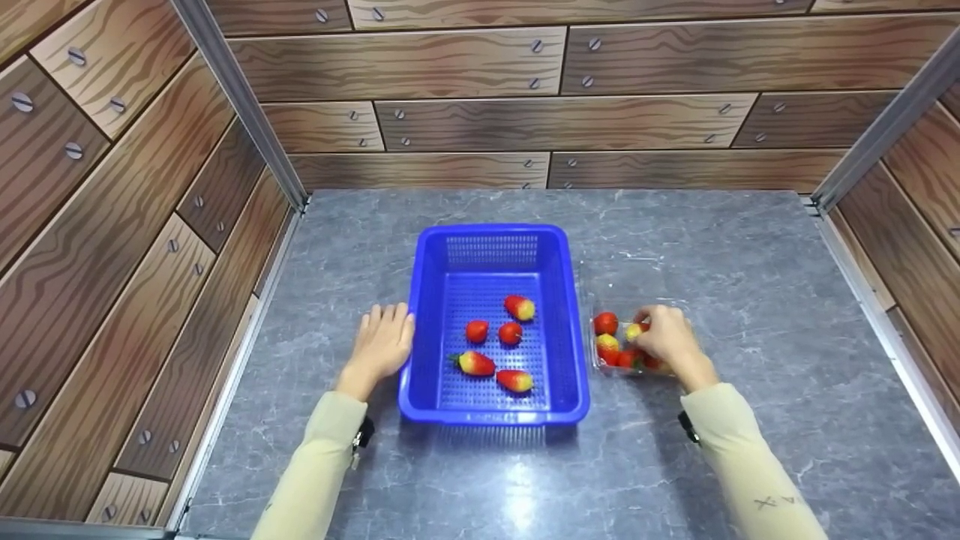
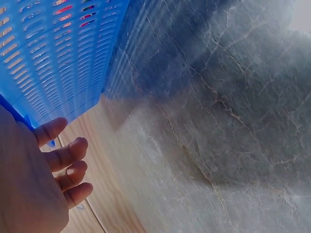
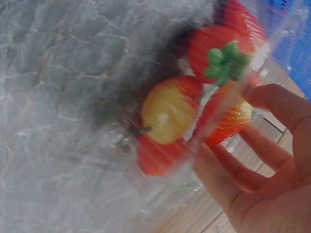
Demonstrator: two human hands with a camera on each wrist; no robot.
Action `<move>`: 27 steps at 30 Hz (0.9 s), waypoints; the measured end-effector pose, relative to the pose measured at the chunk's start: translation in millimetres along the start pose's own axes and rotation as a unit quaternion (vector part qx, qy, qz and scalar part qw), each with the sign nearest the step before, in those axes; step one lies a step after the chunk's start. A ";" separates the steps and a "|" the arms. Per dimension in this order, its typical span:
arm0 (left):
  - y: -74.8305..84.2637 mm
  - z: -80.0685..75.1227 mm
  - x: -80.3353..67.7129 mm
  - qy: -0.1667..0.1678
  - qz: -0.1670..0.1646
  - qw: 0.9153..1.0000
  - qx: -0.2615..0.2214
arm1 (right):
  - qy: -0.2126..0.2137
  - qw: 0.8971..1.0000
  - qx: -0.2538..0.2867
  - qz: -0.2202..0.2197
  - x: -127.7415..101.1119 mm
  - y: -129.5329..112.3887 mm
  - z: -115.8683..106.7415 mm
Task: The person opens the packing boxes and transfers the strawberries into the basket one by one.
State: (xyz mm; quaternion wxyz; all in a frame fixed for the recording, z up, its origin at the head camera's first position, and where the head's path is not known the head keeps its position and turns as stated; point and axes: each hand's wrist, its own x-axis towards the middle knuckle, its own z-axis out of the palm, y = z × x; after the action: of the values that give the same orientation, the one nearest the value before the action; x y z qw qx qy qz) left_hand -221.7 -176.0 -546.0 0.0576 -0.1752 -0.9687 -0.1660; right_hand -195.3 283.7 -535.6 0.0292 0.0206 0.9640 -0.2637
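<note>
A blue plastic basket [image 1: 491, 416] stands in the middle of the table. Inside lie several fruits: red-and-yellow strawberries [image 1: 516, 381] and small round red fruits [image 1: 510, 333]. My left hand [image 1: 384, 341] rests against the basket's left rim, fingers extended; from the left wrist its fingers [image 2: 68, 155] show outside the slotted wall. To the right, my right hand [image 1: 670, 337] reaches into a clear plastic box [image 1: 596, 367] of similar fruit. Thumb and fingers pinch a red-and-yellow strawberry [image 3: 228, 116] there. Next to it are a red fruit with green leaves [image 3: 216, 53] and a yellow-red round one [image 3: 170, 111].
The clear box's transparent lid [image 1: 630, 277] lies open behind it. A grey marbled tabletop [image 1: 765, 300] carries everything. Wood-patterned panels [image 1: 465, 67] enclose the back and both sides, with metal rails [image 1: 247, 105] at the corners.
</note>
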 end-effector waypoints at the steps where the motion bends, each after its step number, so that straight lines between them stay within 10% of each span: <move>1: 0.0 -0.1 -0.4 0.002 0.002 1.000 0.002 | 0.000 1.000 -0.003 0.004 -0.9 -1.9 -2.1; 27: 1.3 -0.3 0.7 0.031 0.020 0.999 0.035 | 0.053 0.994 0.066 -0.064 2.5 -87.9 -18.6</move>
State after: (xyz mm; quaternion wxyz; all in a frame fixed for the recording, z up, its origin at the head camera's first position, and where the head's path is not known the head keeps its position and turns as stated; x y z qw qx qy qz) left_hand -221.8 -174.8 -545.2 0.0970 -0.1874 -0.9680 -0.1360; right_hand -203.4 217.6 -475.2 -0.0399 -0.0251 0.9441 -0.3261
